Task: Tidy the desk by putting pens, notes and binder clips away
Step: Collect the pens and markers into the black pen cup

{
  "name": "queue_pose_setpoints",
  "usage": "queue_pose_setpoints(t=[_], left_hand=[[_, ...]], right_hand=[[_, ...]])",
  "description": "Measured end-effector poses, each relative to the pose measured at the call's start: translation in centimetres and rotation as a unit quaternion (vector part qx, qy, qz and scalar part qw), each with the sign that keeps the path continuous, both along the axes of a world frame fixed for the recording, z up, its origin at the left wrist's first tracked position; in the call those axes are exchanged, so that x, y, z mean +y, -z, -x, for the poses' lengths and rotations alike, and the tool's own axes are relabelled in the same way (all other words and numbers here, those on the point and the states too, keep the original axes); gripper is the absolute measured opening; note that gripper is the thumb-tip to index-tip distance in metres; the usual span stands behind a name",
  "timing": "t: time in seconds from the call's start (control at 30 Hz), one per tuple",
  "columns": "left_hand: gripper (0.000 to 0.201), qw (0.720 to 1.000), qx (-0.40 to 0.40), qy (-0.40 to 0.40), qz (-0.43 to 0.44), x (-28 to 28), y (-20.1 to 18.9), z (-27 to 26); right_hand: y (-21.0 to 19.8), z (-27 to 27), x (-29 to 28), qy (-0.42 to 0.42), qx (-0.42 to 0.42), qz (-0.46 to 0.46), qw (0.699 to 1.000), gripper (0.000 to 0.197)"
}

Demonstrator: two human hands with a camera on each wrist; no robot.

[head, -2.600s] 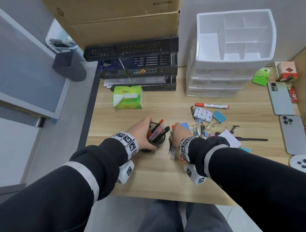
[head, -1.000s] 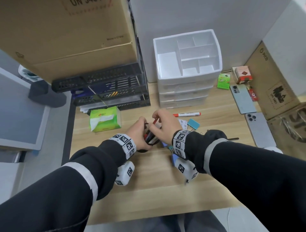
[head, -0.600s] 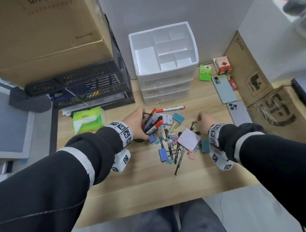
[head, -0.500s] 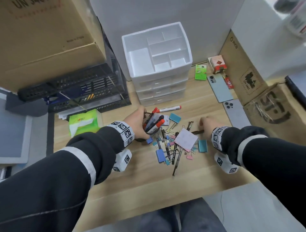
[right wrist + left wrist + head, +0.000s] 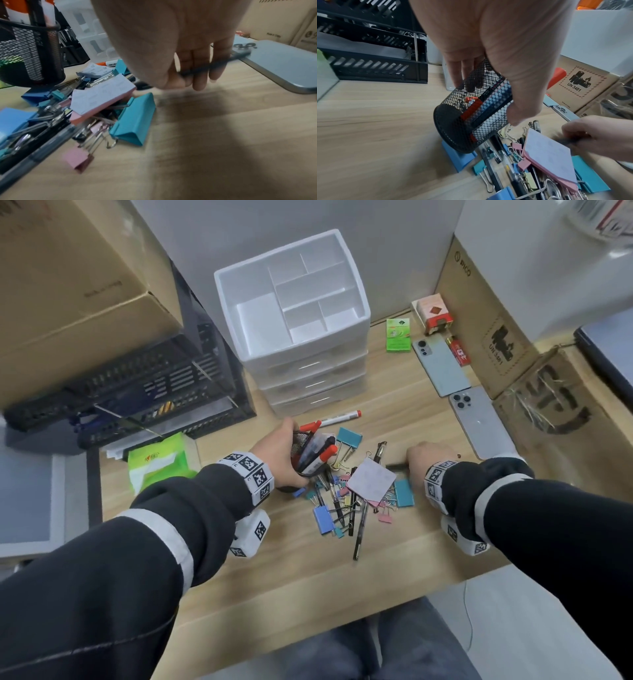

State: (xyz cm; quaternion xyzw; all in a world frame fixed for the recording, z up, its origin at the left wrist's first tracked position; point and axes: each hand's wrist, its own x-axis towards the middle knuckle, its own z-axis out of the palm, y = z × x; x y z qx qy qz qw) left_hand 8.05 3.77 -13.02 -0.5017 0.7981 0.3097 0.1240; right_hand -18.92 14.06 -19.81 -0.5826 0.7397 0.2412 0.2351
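step in hand (judged): a dark pen [image 5: 212, 65] is being picked off the desk [image 5: 291, 570] by the right hand [image 5: 419, 462], to be dropped into the mesh pen cup [image 5: 476, 112]. the pen is pinched betw thumb and curled fingers [image 5: 200, 75], blurred, near the grey phone [image 5: 483, 422] and right of the clutter pile. the cup is gripped by the left hand [image 5: 279, 451], fingers wrapped round it, tilted w/ mouth toward the pile, several markers already inside. to be done well: cup should be kept tilted and steady, pen fed end-first into the opening, notepad [image 5: 371, 479] and binder clips [image 5: 323, 518] not to be dragged along.

vs the frame half a sec earlier: right hand is seen in abt the same spot by the phone, now closed on the pen; cup grip and tilt unchanged; pile not visibly disturbed; view shifted slightly.
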Motion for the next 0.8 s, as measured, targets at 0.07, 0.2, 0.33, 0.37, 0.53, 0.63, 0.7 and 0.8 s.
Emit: queue_pose_setpoints(t=[0.07, 0.2, 0.33, 0.37, 0.53, 0.63, 0.7, 0.8], left_hand=[[0.096, 1.0, 0.001, -0.008, 0.001, -0.1, -0.2, -0.3], [0.097, 1.0, 0.009, -0.02, 0.006, -0.3, -0.6, -1.1], [0.092, 0.999, 0.013, -0.03, 0.003, -0.1, -0.8, -2.2], [0.092, 0.999, 0.012, -0.032, 0.004, 0.0, -0.7, -2.6], [0.092, 0.999, 0.003, -0.043, 0.007, 0.4, -0.3, -4.1], [0.093, 0.999, 0.004, -0.046, 0.003, 0.4, -0.2, -4.4], [0.093, 0.999, 0.005, -0.045, 0.003, 0.5, -0.4, -4.2], [0.091, 0.999, 0.012, -0.041, 0.004, 0.3, -0.7, -3.7]], right_hand=[[-0.8, -0.4, -0.7, 0.014, -0.029, 0.039, 0.999, 0.021], [-1.1, -2.4, -1.7, -0.054, -0.104, 0.092, 0.989, 0.015], [-0.4, -4.7, -1.5, -0.037, -0.098, 0.052, 0.993, 0.049], [-0.2, -5.0, -1.5, -0.016, -0.099, 0.046, 0.994, 0.051], [-0.1, -5.8, -1.7, 0.069, -0.134, 0.019, 0.988, 0.047], [-0.7, -5.8, -2.0, 0.104, -0.14, 0.002, 0.985, 0.036], [-0.9, -5.7, -2.3, 0.119, -0.145, -0.001, 0.982, 0.026], [-1.3, -5.0, -2.7, 0.134, -0.135, 0.013, 0.982, 0.02]])
